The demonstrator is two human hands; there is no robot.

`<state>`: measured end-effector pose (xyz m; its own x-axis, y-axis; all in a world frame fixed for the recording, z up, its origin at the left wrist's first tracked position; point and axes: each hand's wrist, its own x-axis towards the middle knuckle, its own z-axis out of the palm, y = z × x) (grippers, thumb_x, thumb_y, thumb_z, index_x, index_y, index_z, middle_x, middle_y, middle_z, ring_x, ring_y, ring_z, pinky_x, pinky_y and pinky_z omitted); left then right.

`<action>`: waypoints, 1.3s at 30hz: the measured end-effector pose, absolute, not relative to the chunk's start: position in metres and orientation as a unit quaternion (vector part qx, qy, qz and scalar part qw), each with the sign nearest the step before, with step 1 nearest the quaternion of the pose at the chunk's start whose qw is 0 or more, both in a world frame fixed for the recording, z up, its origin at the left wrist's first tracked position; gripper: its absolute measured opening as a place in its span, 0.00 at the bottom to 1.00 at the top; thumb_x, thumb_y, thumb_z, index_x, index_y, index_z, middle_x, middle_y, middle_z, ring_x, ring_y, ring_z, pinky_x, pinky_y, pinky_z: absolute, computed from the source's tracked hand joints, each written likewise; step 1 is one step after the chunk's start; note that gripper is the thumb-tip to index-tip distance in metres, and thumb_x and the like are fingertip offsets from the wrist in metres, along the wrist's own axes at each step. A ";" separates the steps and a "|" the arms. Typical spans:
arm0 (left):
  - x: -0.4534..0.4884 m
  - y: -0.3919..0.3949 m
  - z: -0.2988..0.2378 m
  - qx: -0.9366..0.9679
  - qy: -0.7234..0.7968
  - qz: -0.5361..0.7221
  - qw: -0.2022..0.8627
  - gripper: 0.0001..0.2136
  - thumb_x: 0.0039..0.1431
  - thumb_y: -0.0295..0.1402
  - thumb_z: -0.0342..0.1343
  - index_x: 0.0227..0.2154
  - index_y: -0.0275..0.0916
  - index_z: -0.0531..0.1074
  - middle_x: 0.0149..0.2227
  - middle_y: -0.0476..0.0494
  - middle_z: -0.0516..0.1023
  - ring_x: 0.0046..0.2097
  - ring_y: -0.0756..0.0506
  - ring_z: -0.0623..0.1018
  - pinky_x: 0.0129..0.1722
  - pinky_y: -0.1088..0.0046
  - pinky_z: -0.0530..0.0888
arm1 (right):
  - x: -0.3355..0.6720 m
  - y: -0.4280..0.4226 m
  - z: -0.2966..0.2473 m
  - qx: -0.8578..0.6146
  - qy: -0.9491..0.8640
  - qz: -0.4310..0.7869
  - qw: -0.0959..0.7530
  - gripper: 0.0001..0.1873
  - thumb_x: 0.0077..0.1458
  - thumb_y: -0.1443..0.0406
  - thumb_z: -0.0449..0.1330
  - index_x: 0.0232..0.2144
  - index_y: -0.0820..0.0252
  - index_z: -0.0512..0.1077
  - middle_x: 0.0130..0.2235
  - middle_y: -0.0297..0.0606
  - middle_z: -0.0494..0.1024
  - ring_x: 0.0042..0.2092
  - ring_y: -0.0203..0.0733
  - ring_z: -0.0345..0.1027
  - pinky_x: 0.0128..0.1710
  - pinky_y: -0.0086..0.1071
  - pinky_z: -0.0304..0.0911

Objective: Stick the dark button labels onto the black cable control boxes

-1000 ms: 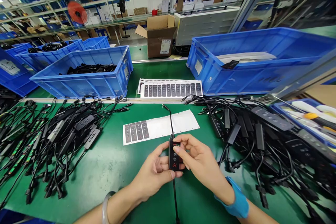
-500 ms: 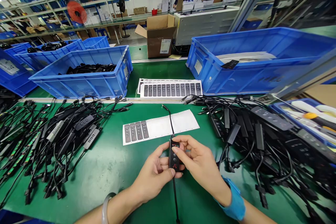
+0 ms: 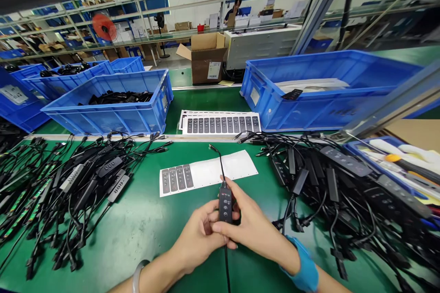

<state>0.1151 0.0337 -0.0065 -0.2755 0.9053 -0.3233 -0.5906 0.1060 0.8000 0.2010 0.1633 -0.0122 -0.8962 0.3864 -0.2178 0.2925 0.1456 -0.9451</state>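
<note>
While a small black inline controller (image 3: 225, 204) is held upright between both hands just above the green bench (image 3: 144, 229), its button label appears to be in the pressing-down stage; the next move is judged to call for firm, even thumb pressure along the face so that the edges are seated. The left hand (image 3: 199, 238) is curled closed around the controller's lower body from below, the right hand (image 3: 256, 231) is closed over it from the side with fingertips on its face, and a partly used label sheet (image 3: 206, 171) lies just beyond the hands, cable piles (image 3: 79, 187) on both sides.
</note>
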 end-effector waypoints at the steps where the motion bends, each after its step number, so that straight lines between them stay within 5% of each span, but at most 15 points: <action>1: 0.115 0.034 -0.006 0.170 0.466 0.643 0.584 0.24 0.45 0.33 0.70 0.46 0.34 0.71 0.40 0.40 0.75 0.34 0.51 0.75 0.35 0.74 0.74 | 0.200 0.162 -0.012 -0.221 -0.736 0.639 0.024 0.48 0.43 0.63 0.65 0.64 0.58 0.49 0.48 0.45 0.65 0.37 0.41 0.67 0.33 0.32 0.68; 5: 0.113 0.033 -0.012 0.173 0.501 0.619 0.580 0.19 0.48 0.40 0.68 0.36 0.30 0.72 0.25 0.44 0.74 0.27 0.51 0.74 0.27 0.79 0.70 | 0.196 0.162 -0.015 -0.207 -0.725 0.654 0.059 0.26 0.50 0.59 0.62 0.50 0.62 0.62 0.32 0.34 0.67 0.30 0.36 0.62 0.27 0.27 0.62; 7: 0.113 0.033 -0.015 0.186 0.517 0.611 0.569 0.20 0.53 0.45 0.63 0.35 0.30 0.71 0.26 0.42 0.75 0.24 0.53 0.73 0.25 0.80 0.68 | 0.195 0.166 -0.018 -0.204 -0.731 0.645 0.091 0.18 0.57 0.54 0.57 0.43 0.62 0.65 0.29 0.33 0.67 0.28 0.35 0.60 0.26 0.26 0.59; 11: 0.114 0.035 -0.019 0.166 0.526 0.613 0.566 0.24 0.54 0.51 0.59 0.39 0.32 0.67 0.33 0.38 0.77 0.23 0.54 0.71 0.21 0.81 0.66 | 0.195 0.169 -0.020 -0.200 -0.738 0.635 0.113 0.22 0.64 0.51 0.48 0.45 0.63 0.68 0.29 0.35 0.69 0.29 0.36 0.64 0.30 0.28 0.62; 14: 0.115 0.037 -0.021 0.169 0.533 0.618 0.553 0.25 0.56 0.54 0.56 0.40 0.32 0.66 0.29 0.42 0.75 0.20 0.55 0.69 0.18 0.82 0.63 | 0.197 0.164 -0.020 -0.182 -0.748 0.632 0.094 0.23 0.64 0.56 0.49 0.55 0.63 0.63 0.32 0.35 0.71 0.22 0.32 0.62 0.25 0.27 0.62; 18: 0.115 0.041 -0.027 0.183 0.533 0.620 0.546 0.27 0.54 0.54 0.58 0.41 0.32 0.67 0.28 0.44 0.74 0.20 0.54 0.70 0.18 0.82 0.64 | 0.195 0.154 -0.020 -0.181 -0.786 0.577 0.131 0.21 0.61 0.60 0.50 0.53 0.64 0.64 0.34 0.36 0.72 0.19 0.31 0.61 0.22 0.27 0.61; 22: 0.107 0.039 -0.027 0.208 0.558 0.586 0.550 0.32 0.56 0.58 0.51 0.49 0.32 0.67 0.37 0.35 0.77 0.31 0.47 0.78 0.27 0.74 0.73 | 0.191 0.174 -0.012 -0.189 -0.837 0.478 0.188 0.22 0.63 0.58 0.47 0.52 0.64 0.68 0.34 0.39 0.74 0.31 0.40 0.69 0.31 0.30 0.66; 26: 0.094 0.028 -0.016 0.427 0.714 0.447 0.330 0.20 0.65 0.45 0.47 0.51 0.37 0.69 0.47 0.34 0.76 0.48 0.40 0.76 0.49 0.59 0.73 | 0.212 0.235 0.015 -0.300 -0.877 0.287 0.243 0.28 0.62 0.60 0.43 0.59 0.72 0.62 0.50 0.53 0.72 0.51 0.53 0.68 0.49 0.42 0.65; 29: 0.090 0.023 -0.013 0.528 0.792 0.255 0.170 0.22 0.59 0.32 0.56 0.57 0.37 0.66 0.60 0.33 0.65 0.62 0.34 0.64 0.61 0.50 0.61 | 0.230 0.273 0.034 -0.426 -0.890 0.031 0.160 0.28 0.62 0.63 0.45 0.57 0.81 0.62 0.45 0.65 0.71 0.44 0.66 0.69 0.41 0.53 0.66; 31: 0.092 0.025 -0.017 0.554 0.802 0.173 0.141 0.29 0.57 0.34 0.59 0.61 0.34 0.60 0.64 0.28 0.56 0.65 0.31 0.56 0.63 0.47 0.56 | 0.224 0.278 0.037 -0.424 -0.890 -0.088 0.144 0.25 0.60 0.63 0.50 0.53 0.79 0.66 0.44 0.67 0.70 0.43 0.71 0.67 0.37 0.55 0.65; 36: 0.099 0.034 -0.034 0.572 0.799 0.148 0.109 0.35 0.57 0.46 0.58 0.62 0.30 0.58 0.64 0.20 0.52 0.66 0.28 0.52 0.62 0.45 0.56 | 0.144 0.222 0.003 -0.122 -0.968 0.151 0.161 0.15 0.59 0.70 0.53 0.47 0.64 0.72 0.46 0.48 0.73 0.47 0.50 0.69 0.48 0.41 0.66; 39: 0.099 0.034 -0.040 0.567 0.801 0.172 0.088 0.40 0.53 0.47 0.62 0.63 0.31 0.55 0.64 0.21 0.54 0.65 0.27 0.54 0.61 0.43 0.57 | 0.094 0.178 -0.021 -0.062 -0.968 0.189 0.151 0.11 0.55 0.73 0.56 0.40 0.64 0.75 0.40 0.45 0.74 0.42 0.47 0.70 0.45 0.35 0.67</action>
